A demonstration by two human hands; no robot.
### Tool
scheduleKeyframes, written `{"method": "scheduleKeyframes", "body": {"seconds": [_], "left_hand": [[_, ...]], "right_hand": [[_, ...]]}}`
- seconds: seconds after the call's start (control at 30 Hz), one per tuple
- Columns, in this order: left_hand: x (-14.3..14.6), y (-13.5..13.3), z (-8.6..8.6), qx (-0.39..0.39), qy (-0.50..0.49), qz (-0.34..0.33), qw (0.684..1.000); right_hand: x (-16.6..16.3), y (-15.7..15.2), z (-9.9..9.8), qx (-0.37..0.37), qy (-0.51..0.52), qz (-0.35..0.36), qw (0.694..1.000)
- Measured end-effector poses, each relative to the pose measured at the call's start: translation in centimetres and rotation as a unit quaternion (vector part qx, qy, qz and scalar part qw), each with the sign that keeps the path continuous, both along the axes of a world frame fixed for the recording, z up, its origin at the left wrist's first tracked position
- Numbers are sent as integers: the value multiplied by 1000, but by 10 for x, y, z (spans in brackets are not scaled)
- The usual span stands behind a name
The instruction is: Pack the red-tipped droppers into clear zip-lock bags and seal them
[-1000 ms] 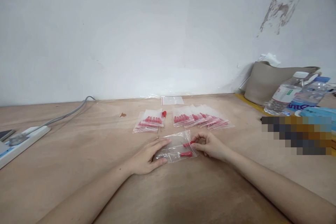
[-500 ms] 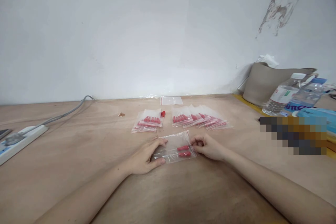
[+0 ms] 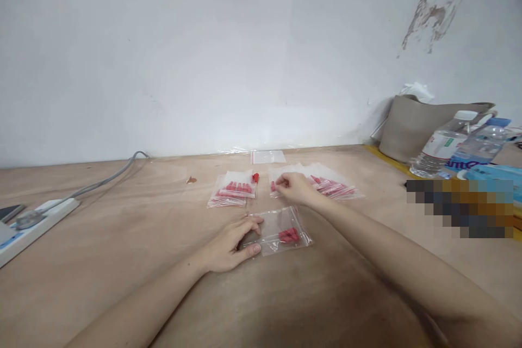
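Note:
A clear zip bag (image 3: 281, 231) with a few red pieces inside lies on the wooden table (image 3: 122, 261) in front of me. My left hand (image 3: 230, 242) rests on the bag's left end, fingers pinching its edge. My right hand (image 3: 294, 187) is farther back, over the right-hand row of filled bags (image 3: 326, 185), fingers curled together on the nearest bag; what they hold is hidden. A second pile of filled bags (image 3: 232, 190) lies to the left of it, with one loose red piece (image 3: 255, 177) beside it.
Empty clear bags (image 3: 268, 156) lie by the white wall. A power strip (image 3: 36, 220) with a grey cable is at the left. At the right stand a grey pouch (image 3: 411, 128), two water bottles (image 3: 444, 144) and a blue box (image 3: 495, 176).
My right hand has left the near bag's right end and reached back to the right-hand row of filled bags. The near bag now lies flatter; my left hand stays on it.

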State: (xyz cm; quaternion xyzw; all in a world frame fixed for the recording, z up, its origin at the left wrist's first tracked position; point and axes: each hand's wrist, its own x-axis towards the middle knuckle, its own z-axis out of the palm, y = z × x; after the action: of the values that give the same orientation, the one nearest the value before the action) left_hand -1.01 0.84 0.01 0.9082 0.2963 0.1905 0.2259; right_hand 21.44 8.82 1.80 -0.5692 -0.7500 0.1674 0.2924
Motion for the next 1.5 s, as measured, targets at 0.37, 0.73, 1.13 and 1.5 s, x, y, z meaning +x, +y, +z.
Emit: {"method": "scheduleKeyframes", "body": {"seconds": [0.37,0.73,1.13,1.5], "left_hand": [[1,0,-2,25,7,-7,1000],[1,1,-1,32,7,-11,999],[1,2,-4,36,14,-12,999],[0,3,-5,39,20,-5,999]], "right_hand": [[-81,86,-21,-115,-22,-57,992],[-86,90,-12,-122,-101,-71,985],[-49,69,11,-50,-86,-52,994],[74,-39,-21,7,424,-126,897]]}}
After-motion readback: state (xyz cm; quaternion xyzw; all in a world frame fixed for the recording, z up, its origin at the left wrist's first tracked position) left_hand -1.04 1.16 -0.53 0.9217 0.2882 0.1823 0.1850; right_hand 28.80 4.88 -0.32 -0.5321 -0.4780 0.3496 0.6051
